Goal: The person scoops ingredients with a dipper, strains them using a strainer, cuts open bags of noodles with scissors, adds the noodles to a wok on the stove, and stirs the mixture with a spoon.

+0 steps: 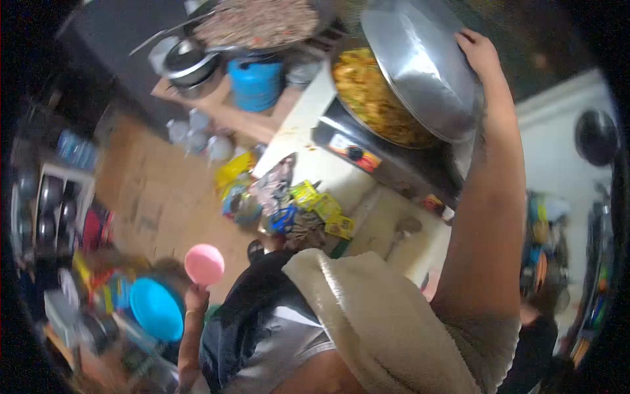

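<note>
My right hand point(478, 51) is closed on the edge of a large silver pot lid point(426, 62). The lid is tilted up over the right side of a wide pan. Yellow-brown cooked food point(374, 98) shows in the uncovered part of the pan. The pan sits on a gas stove point(354, 150) with a black knob. Low at the left, my left hand point(197, 298) grips a round pink dipper point(204, 264) by its handle. A blue basin point(156, 308) is close beside that hand. Blur softens the left hand's fingers.
Seasoning packets point(321, 203) and crumpled cloth lie at the counter edge, with a ladle point(400, 233) nearby. A blue gas tank point(256, 84), a lidded pot point(189, 62) and a broad pan of minced food point(259, 23) stand at the back. Bottles point(200, 138) are beside the wooden shelf.
</note>
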Demonstrator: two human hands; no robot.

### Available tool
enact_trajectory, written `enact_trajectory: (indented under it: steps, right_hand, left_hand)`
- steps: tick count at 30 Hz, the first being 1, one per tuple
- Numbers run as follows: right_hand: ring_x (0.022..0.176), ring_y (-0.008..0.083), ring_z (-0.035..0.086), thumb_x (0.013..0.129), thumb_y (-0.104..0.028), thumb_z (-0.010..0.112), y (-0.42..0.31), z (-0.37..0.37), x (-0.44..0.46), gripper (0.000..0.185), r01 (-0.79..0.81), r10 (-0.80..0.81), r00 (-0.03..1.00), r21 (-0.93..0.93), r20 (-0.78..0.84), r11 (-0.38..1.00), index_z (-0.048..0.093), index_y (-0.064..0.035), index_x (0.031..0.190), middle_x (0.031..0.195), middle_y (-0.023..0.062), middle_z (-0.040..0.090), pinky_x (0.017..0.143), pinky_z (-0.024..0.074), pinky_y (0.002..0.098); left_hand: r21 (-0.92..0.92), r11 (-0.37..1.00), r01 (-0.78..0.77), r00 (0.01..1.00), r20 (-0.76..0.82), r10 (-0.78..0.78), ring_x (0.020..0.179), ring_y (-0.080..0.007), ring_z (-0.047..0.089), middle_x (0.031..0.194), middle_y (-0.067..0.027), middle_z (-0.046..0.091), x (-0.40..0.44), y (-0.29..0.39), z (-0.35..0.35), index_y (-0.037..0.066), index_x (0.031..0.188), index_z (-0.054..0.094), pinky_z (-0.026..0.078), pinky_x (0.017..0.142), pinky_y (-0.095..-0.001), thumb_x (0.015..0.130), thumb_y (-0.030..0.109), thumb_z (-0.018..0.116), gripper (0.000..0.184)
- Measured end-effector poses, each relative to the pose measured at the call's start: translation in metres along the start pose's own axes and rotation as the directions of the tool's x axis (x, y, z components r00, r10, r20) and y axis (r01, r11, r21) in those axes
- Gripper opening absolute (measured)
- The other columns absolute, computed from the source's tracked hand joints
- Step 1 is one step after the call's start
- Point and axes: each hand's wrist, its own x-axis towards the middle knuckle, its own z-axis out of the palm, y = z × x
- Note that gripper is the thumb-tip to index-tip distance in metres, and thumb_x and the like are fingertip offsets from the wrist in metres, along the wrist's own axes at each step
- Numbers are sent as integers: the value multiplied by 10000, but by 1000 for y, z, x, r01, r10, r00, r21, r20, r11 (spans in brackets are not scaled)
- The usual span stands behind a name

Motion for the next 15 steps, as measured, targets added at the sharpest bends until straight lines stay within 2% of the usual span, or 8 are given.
enact_trajectory:
  steps: [1,3,6,8,9,10,13,15]
  right_hand:
    - [1097,359,613,831,-452,636,6,-21,0,545,-29,30,999,50,-26,998,636,-66,1216,1163,210,648,950,461,390]
    - [1080,349,624,833,-442,643,26,-58,-5,534,-45,47,995,28,-84,999,641,-62,1208,1139,213,656,937,468,385]
    - [1074,338,631,839,-426,646,74,-81,-19,512,-138,141,984,29,-106,990,649,-60,1197,1131,213,660,930,474,379]
    - [1067,339,632,849,-414,635,98,-85,-45,488,-198,192,972,-31,-131,980,656,-53,1178,1133,212,657,928,477,380]
    - [1057,359,628,851,-419,621,107,-83,-60,484,-177,168,977,-54,-128,983,660,-51,1163,1125,224,653,925,479,395]
    - [1046,383,623,849,-423,616,120,-81,-71,474,-141,122,987,-191,-108,971,668,-50,1138,1096,240,653,915,483,415]
    - [1035,406,617,840,-386,618,127,-65,-114,437,-242,235,970,-259,-59,935,671,-53,1119,1079,256,649,903,488,437]
    - [1037,403,620,825,-382,629,153,-52,-130,456,-254,255,966,-300,-39,920,666,-39,1123,1081,259,648,901,487,441]
  left_hand:
    - [-131,979,158,987,10,-158,828,-453,608,861,-253,638,10,-4,4,-12,956,608,473,769,-540,730,198,591,310]
    - [-246,953,179,982,-9,-187,817,-456,617,828,-281,631,30,-12,12,-47,902,602,483,755,-531,711,202,605,314]
    - [-52,994,95,994,-47,-98,806,-466,622,826,-293,631,43,11,-13,-49,854,604,487,753,-528,715,205,612,290]
    - [-3,1000,-13,997,-75,12,804,-468,621,816,-292,631,67,-16,9,-38,829,608,489,749,-527,716,206,615,269]
    - [25,998,-60,994,-87,62,803,-470,620,811,-292,632,77,-23,15,-33,817,611,490,747,-527,717,207,617,259]
    - [15,997,-78,993,-84,79,819,-467,619,820,-287,635,77,-17,10,-20,837,613,491,753,-526,722,224,626,270]
    - [22,996,-92,992,-86,93,827,-454,622,817,-273,639,77,-13,7,-9,862,612,494,754,-517,759,220,610,251]
    - [-23,981,-192,975,-120,188,839,-439,628,843,-259,648,78,-13,9,0,883,617,499,741,-508,793,219,597,238]
